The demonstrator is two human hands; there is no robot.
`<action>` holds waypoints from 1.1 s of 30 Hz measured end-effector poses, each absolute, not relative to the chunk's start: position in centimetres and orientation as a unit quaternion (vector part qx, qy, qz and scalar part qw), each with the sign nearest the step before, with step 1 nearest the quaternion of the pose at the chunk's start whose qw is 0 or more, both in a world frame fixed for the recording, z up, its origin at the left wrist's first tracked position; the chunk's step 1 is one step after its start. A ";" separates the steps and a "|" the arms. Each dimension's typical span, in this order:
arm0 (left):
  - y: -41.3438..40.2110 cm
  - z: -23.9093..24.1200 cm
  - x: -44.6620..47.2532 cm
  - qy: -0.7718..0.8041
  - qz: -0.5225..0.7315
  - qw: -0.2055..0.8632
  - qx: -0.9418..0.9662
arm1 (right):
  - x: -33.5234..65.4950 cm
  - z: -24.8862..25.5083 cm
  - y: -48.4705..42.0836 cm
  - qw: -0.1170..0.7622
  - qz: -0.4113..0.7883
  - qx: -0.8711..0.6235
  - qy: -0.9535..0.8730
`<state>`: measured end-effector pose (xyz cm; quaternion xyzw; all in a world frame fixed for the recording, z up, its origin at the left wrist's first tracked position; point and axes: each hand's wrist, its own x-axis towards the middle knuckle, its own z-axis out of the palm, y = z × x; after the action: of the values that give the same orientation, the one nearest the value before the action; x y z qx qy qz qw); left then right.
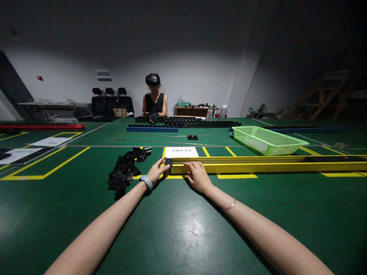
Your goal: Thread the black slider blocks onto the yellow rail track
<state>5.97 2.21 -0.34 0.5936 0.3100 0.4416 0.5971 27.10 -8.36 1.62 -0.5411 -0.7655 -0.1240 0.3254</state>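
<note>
A long yellow rail (pixel 246 167) with a channel along it lies across the table and runs off to the right. At its left end sits a small black block (pixel 169 161); whether it is inside the channel or just against the end, I cannot tell. My left hand (pixel 156 172), with a light blue band at the wrist, pinches this block between thumb and fingers. Curled over the rail's near wall, a little to the right, are the fingers of my right hand (pixel 198 176). Left of my left hand lies a loose pile of black plastic modules (pixel 123 172).
Behind the rail are a white printed sheet (pixel 182 152), a light green basket (pixel 269 141) and two small black pieces (pixel 192 136). Thin rods (pixel 160 136) lie farther back, near a blue rail (pixel 151 129). A person in a headset (pixel 155 101) sits across the table.
</note>
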 end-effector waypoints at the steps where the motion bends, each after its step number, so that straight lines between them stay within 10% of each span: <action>1: 2.2 -0.4 6.0 0.309 0.441 0.598 0.594 | 27.1 1.6 -8.4 0.324 -0.123 -0.542 -0.766; 33: 1.1 1.2 5.9 0.342 0.431 0.557 0.622 | 27.0 1.8 -8.4 0.314 -0.123 -0.553 -0.762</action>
<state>5.95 1.07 1.16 0.6219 0.3422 0.4311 0.5570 26.95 -8.40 1.80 -0.5528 -0.7620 -0.1227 0.3142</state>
